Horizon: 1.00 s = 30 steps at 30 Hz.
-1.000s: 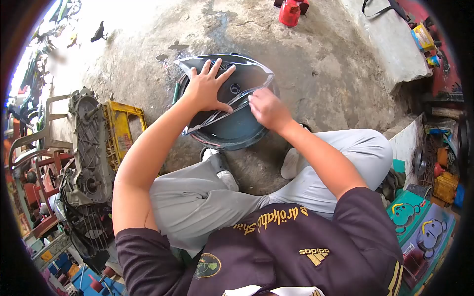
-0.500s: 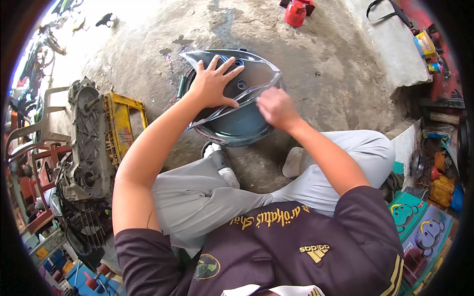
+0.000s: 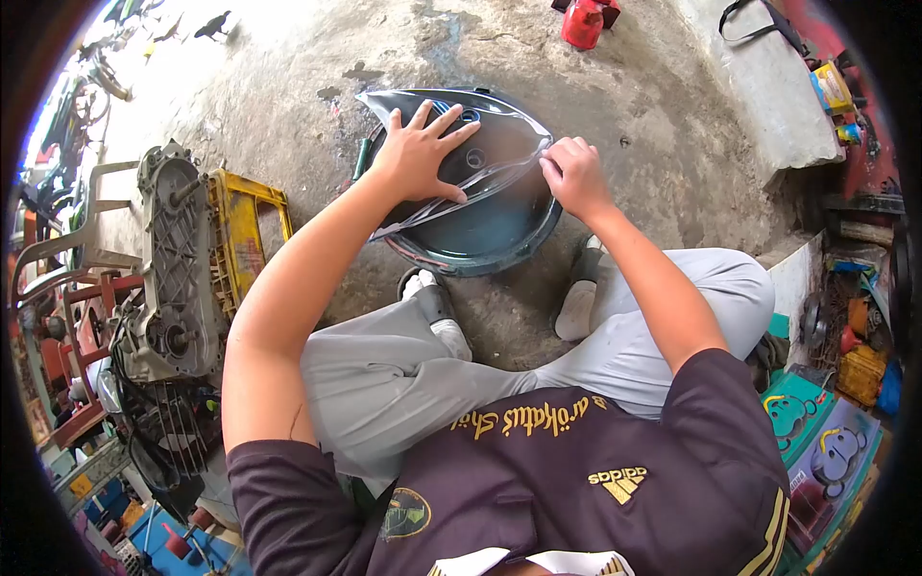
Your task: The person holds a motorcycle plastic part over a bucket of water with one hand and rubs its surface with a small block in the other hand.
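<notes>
A dark glossy panel (image 3: 509,132), curved and pointed at its far left end, lies across a round dark tub (image 3: 480,240) on the floor. It has a light rim along its edges and round holes near its middle. My left hand (image 3: 413,161) is spread flat on the panel, fingers apart and pressing on its surface. At the panel's right end, my right hand (image 3: 574,178) has its fingers bent together against the edge. Whatever those fingers may hold is hidden. A green cylindrical thing (image 3: 362,158) shows at the tub's left side.
A yellow crate (image 3: 235,235) and a metal engine casing (image 3: 178,264) stand to my left. A red container (image 3: 582,24) sits on the concrete floor ahead. On the right are a concrete ledge (image 3: 759,86), cluttered parts and boxes. My feet flank the tub's near side.
My right hand has moved right and slightly up along the panel's edge, from its lower side to its right end. My left hand stays spread on the panel.
</notes>
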### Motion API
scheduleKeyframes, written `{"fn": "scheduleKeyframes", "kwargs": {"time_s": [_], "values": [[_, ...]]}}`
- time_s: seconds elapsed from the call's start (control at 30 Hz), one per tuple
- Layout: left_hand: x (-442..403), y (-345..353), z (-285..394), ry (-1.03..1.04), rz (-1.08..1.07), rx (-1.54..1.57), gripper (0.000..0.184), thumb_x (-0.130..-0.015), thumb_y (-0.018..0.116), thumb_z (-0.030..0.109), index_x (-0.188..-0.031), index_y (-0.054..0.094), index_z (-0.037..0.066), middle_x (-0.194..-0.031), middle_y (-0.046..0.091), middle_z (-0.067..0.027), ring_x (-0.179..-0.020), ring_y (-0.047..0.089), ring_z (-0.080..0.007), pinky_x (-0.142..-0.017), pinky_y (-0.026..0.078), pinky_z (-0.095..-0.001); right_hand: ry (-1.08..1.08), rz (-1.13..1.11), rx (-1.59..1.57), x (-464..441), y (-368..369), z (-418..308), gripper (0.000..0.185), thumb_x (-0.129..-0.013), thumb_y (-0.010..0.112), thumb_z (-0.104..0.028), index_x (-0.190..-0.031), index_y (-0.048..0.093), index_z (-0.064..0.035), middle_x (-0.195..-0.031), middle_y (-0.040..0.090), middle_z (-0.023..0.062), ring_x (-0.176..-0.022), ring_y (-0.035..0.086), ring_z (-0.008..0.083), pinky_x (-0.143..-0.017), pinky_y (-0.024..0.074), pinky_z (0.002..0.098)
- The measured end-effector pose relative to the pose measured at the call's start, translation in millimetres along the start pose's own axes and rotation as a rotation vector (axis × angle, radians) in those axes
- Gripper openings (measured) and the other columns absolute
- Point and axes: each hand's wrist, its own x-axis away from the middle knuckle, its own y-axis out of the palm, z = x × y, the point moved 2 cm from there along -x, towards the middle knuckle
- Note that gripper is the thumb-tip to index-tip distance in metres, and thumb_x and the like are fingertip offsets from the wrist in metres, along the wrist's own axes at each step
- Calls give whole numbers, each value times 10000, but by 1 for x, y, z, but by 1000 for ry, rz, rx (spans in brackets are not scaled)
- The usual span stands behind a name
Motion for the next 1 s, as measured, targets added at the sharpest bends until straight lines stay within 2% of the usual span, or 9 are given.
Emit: {"fn": "scheduleKeyframes", "kwargs": {"time_s": [0.13, 0.27, 0.37, 0.5, 0.57, 0.63, 0.7, 0.8, 1.0], "values": [[-1, -1, 1, -2, -24, -21, 1251, -670, 790, 850, -1716, 307, 365, -1785, 305, -46, -1603, 329, -421, -1175, 348, -744, -159, -66, -79, 8, 6, -29, 93, -900, 748, -205, -931, 715, -123, -970, 700, 57, -977, 669, 292, -856, 502, 460], [1, 1, 1, 11, 3, -32, 1254, -675, 784, 854, -1719, 296, 361, -1784, 304, -50, -1602, 330, -422, -1178, 347, -744, -22, -23, 3, -2, 1, 0, 89, -908, 746, -210, -942, 729, -130, -973, 710, 56, -988, 673, 293, -849, 510, 463], [-1, -1, 2, 7, -18, -27, 1254, -682, 785, 851, -1723, 285, 361, -1785, 304, -52, -1602, 330, -424, -1176, 348, -745, -44, -4, 21, 2, 1, -9, 87, -912, 749, -217, -943, 738, -137, -977, 717, 48, -992, 675, 291, -836, 509, 468], [0, -2, 1, 2, -28, -33, 1261, -681, 791, 848, -1724, 281, 357, -1787, 298, -51, -1607, 320, -423, -1179, 342, -748, -250, -41, -32, 6, 0, -30, 90, -914, 756, -214, -958, 749, -135, -988, 726, 37, -988, 675, 290, -836, 511, 456], [0, -1, 1, 2, -28, -31, 1262, -679, 793, 847, -1724, 284, 356, -1788, 297, -51, -1608, 318, -423, -1180, 340, -750, -134, -75, 9, -1, 1, -9, 93, -908, 764, -209, -966, 758, -137, -986, 725, 32, -998, 673, 284, -837, 509, 447], [1, 1, 0, 9, -2, -20, 1262, -674, 796, 845, -1721, 292, 355, -1787, 298, -53, -1607, 320, -422, -1180, 336, -753, 17, 28, 57, -6, -2, 8, 92, -907, 765, -206, -953, 756, -127, -982, 716, 34, -1016, 670, 278, -850, 506, 442], [0, -1, 1, 8, -14, -18, 1260, -674, 798, 842, -1721, 294, 355, -1787, 297, -54, -1606, 322, -421, -1181, 335, -752, 8, 34, 48, -1, 2, 0, 92, -909, 763, -201, -938, 750, -114, -971, 719, 38, -1009, 669, 280, -852, 507, 445], [-2, 0, 0, 8, -21, -24, 1252, -684, 783, 852, -1722, 287, 358, -1789, 292, -49, -1608, 313, -423, -1180, 335, -747, -239, -82, -79, 6, -1, -43, 94, -899, 764, -208, -925, 743, -120, -986, 730, 40, -1003, 667, 284, -838, 513, 453], [1, 4, 0, 8, 6, -21, 1262, -670, 793, 848, -1719, 296, 354, -1788, 296, -49, -1607, 321, -416, -1186, 330, -747, -76, 35, 4, -3, -2, -3, 95, -890, 770, -213, -923, 743, -128, -980, 721, 41, -1008, 660, 284, -856, 520, 459]]}}
